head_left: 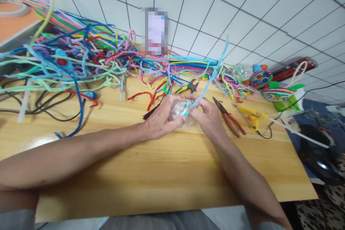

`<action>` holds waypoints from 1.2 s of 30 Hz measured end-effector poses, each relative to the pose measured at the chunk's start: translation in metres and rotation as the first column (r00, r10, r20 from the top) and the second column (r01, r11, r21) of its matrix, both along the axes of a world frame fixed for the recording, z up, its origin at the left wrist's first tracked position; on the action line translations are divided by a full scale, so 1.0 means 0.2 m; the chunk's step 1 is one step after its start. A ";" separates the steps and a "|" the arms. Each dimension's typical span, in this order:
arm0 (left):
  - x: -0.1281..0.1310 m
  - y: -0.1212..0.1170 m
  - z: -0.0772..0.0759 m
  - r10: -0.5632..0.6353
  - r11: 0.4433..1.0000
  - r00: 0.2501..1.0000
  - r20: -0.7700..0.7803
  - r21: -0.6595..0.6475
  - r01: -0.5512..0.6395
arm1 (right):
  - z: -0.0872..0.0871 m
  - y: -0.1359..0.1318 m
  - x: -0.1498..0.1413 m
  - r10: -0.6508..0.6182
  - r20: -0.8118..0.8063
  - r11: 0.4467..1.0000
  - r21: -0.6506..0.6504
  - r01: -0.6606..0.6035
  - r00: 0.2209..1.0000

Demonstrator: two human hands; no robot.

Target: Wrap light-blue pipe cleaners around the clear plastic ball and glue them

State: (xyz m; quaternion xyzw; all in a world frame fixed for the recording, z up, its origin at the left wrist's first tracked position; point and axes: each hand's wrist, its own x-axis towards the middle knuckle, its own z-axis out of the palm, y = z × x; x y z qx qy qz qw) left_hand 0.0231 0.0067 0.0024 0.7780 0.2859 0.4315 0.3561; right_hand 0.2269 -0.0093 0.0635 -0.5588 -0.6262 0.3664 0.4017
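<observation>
Near the table's middle, my left hand [161, 116] is closed round a clear, shiny ball [178, 110] with bluish glints. My right hand [207, 115] pinches a light blue pipe cleaner [207, 88] against the ball's right side. The stem slants up and to the right from my fingertips. Where it meets the ball is hidden by my fingers. Just beyond my hands lie pliers with green and yellow handles [185, 88] and a red pipe cleaner [152, 100]. Red-handled pliers [232, 119] rest to the right of my right hand. A dark tassel [150, 113] shows beside my left hand.
A tangled heap of coloured pipe cleaners [81, 48] runs along the back by the tiled wall. A yellow glue gun [252, 115], a white stick [302, 134] and fish-shaped ornaments [280, 94] are at right. Black cables [45, 104] lie at left; a pixelated panel [156, 32] stands behind.
</observation>
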 end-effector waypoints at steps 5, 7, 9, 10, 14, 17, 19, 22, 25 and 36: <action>-0.02 0.01 0.03 -0.029 0.995 0.999 -0.013 -0.098 0.028 | 0.02 0.04 0.06 0.160 -0.217 0.970 -0.145 -0.194 0.963; -0.02 0.01 0.03 -0.049 0.993 0.999 -0.010 -0.111 0.047 | 0.03 0.05 0.09 0.213 -0.283 0.955 -0.140 -0.260 0.935; -0.03 0.02 0.04 -0.066 0.991 0.998 -0.022 -0.120 0.062 | 0.04 0.07 0.12 0.205 -0.307 0.963 -0.107 -0.248 0.929; -0.03 0.02 0.04 -0.069 0.990 0.997 -0.030 -0.125 0.065 | 0.04 0.07 0.14 0.187 -0.313 0.970 -0.092 -0.225 0.931; -0.03 0.03 0.04 -0.071 0.991 0.997 -0.043 -0.116 0.066 | 0.03 0.09 0.18 0.165 -0.316 0.978 -0.069 -0.196 0.934; -0.03 0.03 0.04 -0.077 0.994 0.996 -0.049 -0.083 0.073 | 0.03 0.10 0.19 0.292 -0.245 0.948 -0.056 -0.314 0.925; -0.04 0.03 0.04 -0.084 0.994 0.995 -0.056 -0.071 0.080 | 0.03 0.11 0.19 0.366 -0.148 0.929 -0.005 -0.371 0.919; -0.04 0.03 0.03 -0.089 0.994 0.995 -0.047 -0.063 0.086 | 0.04 0.10 0.17 0.366 0.038 0.922 0.115 -0.368 0.930; -0.04 0.03 0.03 -0.085 0.994 0.995 -0.042 -0.073 0.082 | 0.06 0.08 0.14 0.294 0.177 0.927 0.188 -0.326 0.939; -0.03 0.02 0.01 -0.068 0.997 0.997 -0.037 -0.023 0.067 | 0.06 -0.01 0.05 0.123 0.239 0.963 0.207 -0.174 0.963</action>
